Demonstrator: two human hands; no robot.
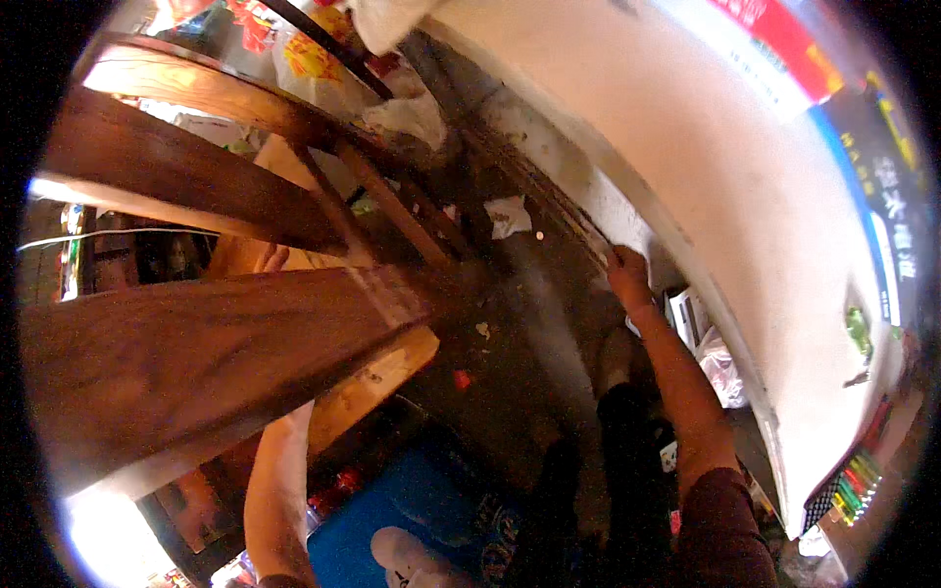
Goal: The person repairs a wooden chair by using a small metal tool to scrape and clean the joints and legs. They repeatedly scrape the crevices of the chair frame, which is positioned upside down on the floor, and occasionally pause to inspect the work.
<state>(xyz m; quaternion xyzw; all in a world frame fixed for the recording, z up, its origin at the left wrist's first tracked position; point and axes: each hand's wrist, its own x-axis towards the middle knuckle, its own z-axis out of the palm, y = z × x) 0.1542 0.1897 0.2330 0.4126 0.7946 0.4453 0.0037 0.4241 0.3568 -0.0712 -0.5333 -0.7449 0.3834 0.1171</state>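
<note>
My left forearm passes behind a broad dark-brown wooden board [216, 343]. Beyond that board, the fingers of my left hand [274, 258] show in part, curled against a pale part of the wooden frame [230, 257]; the palm is hidden. My right arm reaches forward and down along the pale tabletop [627, 98]. Low beneath its edge, my right hand [628, 277] is closed. A long thin strip, like a stick, runs up to its fingers along a whitish surface [549, 147]; whether the hand holds that strip is too dark to tell.
On the dark floor [520, 323] lie a pale paper scrap [509, 217] and a small red bit [462, 378]. Plastic bags [407, 122] are heaped at the far side. A blue printed item [402, 510] lies near me at the left. Another clear bag [722, 367] sits beneath the tabletop.
</note>
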